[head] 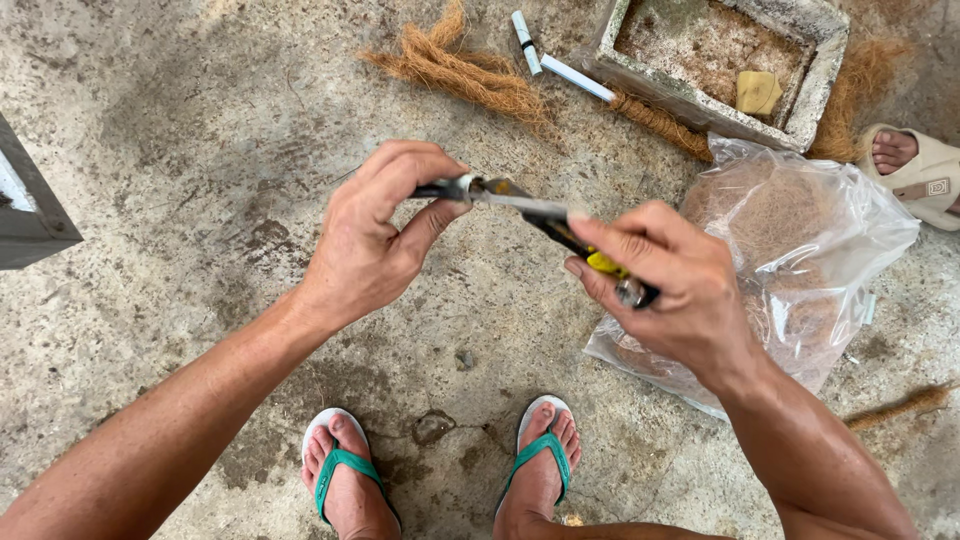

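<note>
My right hand (672,290) grips the black and yellow handle of a utility knife (560,232). Its metal blade points left, toward my left hand (372,235). That hand pinches a small dark, grey-tipped piece (452,188) right at the blade's end. Both hands are held above the concrete floor (180,180), over my feet in green flip-flops (340,470).
A clear plastic bag of brown fibre (800,250) lies at the right. Behind it stand a rough concrete trough (690,95), loose coir bundles (460,65) and two white tubes (555,60). Another person's sandalled foot (915,160) is at the far right. A grey box corner (30,215) is left.
</note>
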